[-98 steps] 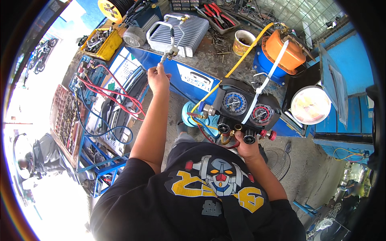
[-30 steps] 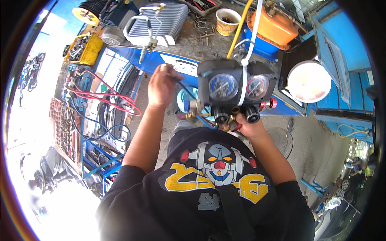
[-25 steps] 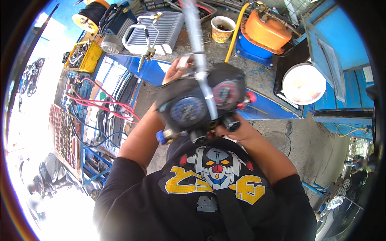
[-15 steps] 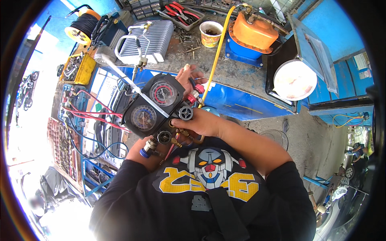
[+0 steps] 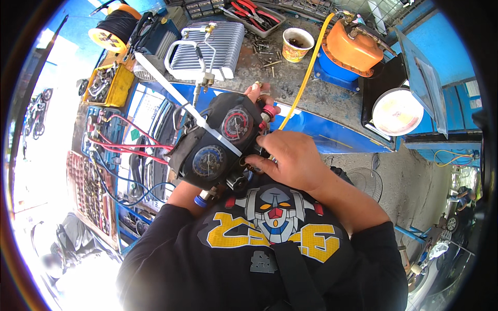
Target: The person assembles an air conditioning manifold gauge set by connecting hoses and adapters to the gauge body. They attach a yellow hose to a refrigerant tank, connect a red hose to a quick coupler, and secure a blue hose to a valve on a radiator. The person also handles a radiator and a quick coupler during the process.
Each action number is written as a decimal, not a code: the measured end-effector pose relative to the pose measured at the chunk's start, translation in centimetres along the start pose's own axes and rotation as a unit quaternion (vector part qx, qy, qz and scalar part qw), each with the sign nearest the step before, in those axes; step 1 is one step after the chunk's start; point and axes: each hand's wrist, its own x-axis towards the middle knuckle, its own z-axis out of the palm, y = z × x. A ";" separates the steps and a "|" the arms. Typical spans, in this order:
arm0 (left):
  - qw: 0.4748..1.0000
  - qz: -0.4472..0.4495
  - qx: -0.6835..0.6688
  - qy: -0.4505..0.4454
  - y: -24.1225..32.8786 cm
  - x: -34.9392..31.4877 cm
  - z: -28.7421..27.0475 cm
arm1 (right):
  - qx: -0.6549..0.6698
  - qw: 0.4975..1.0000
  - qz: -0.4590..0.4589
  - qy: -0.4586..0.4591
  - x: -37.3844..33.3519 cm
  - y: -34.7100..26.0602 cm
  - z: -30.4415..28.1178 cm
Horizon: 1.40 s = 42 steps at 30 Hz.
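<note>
A manifold gauge set (image 5: 220,142) with a red-scaled and a blue-scaled dial is held up before my chest, tilted, over a gap beside the bench. My left hand (image 5: 255,94) supports it from behind; its fingertips show past the top edge near the red fitting (image 5: 268,111), and the rest is hidden. At its right side, my right hand (image 5: 295,158) is closed with thumb and fingers at the valve side, covering most of what they grip. A black valve knob (image 5: 236,181) and a blue fitting (image 5: 200,201) show at the lower end. A white strap (image 5: 171,92) crosses the gauges.
On the bench (image 5: 290,83) stand a finned evaporator core (image 5: 220,49), a paper cup (image 5: 297,45), a tray of pliers (image 5: 254,18) and an orange-and-blue tank (image 5: 353,49). A yellow hose (image 5: 306,72) drops past the bench edge. Red hoses (image 5: 135,147) run left to a blue case (image 5: 101,124).
The gauge set has tilted, so its lower knob and fittings show less. My right hand has shifted from beneath the valves to their right side, its back now facing up. The view has shifted slightly.
</note>
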 end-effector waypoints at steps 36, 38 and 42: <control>0.927 0.106 -0.328 -0.146 -7.9 6.9 -5.2 | -0.135 0.959 -0.244 -0.059 6.4 8.3 3.1; 0.931 0.108 -0.326 -0.123 -8.1 6.4 -4.6 | -0.157 0.945 -0.282 -0.057 6.5 8.9 2.8; 0.933 0.120 -0.324 -0.103 -8.0 6.1 -3.4 | -0.156 0.974 -0.143 0.075 5.7 7.2 5.2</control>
